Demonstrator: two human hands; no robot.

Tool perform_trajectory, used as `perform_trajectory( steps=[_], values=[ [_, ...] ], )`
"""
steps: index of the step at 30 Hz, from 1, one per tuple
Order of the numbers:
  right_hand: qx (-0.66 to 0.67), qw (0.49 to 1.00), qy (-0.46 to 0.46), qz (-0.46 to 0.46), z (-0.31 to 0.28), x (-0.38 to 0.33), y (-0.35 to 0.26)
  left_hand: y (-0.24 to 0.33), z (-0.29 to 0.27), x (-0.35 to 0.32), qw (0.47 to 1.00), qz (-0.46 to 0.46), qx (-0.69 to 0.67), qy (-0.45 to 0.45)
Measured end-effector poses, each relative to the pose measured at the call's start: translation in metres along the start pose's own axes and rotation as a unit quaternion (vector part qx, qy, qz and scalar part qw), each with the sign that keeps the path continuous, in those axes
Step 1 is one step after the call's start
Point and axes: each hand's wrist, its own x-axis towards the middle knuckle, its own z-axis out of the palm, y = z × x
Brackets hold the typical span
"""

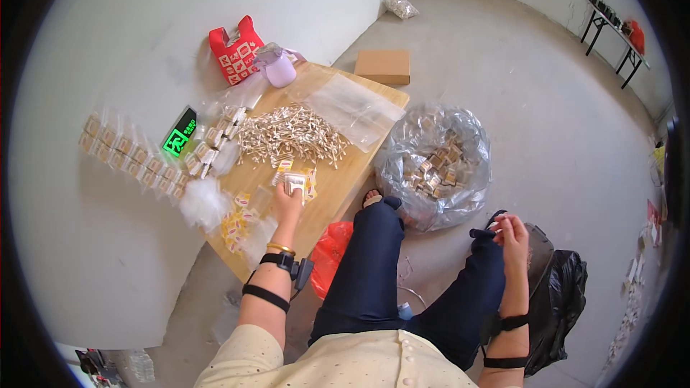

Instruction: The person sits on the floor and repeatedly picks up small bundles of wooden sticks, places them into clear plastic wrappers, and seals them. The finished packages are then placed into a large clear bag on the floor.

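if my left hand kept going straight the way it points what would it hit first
Probably the yellow-and-white cards just beyond the packet in your left hand, then the cotton swab pile; hand height is unclear.

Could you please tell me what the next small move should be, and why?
I would probably bring the right hand over to the packet: the left hand seems to hold it alone over the table, near the pile of swabs, while the right hand is off to the side, with nothing visible in its fingers.
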Motion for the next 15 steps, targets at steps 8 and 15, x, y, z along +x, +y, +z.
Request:
perform_trajectory(
  steps=[8, 15],
  values=[
    [0.026, 0.986, -0.161, -0.04, 0.094, -0.018, -0.054, 0.093, -0.079, -0.064, 0.759, -0.089, -0.502, -0.404],
    [0.059, 0.951, -0.285, -0.106, 0.146, -0.043, -0.111, 0.131, -0.091, -0.118, 0.766, 0.103, -0.415, -0.48]
  ],
)
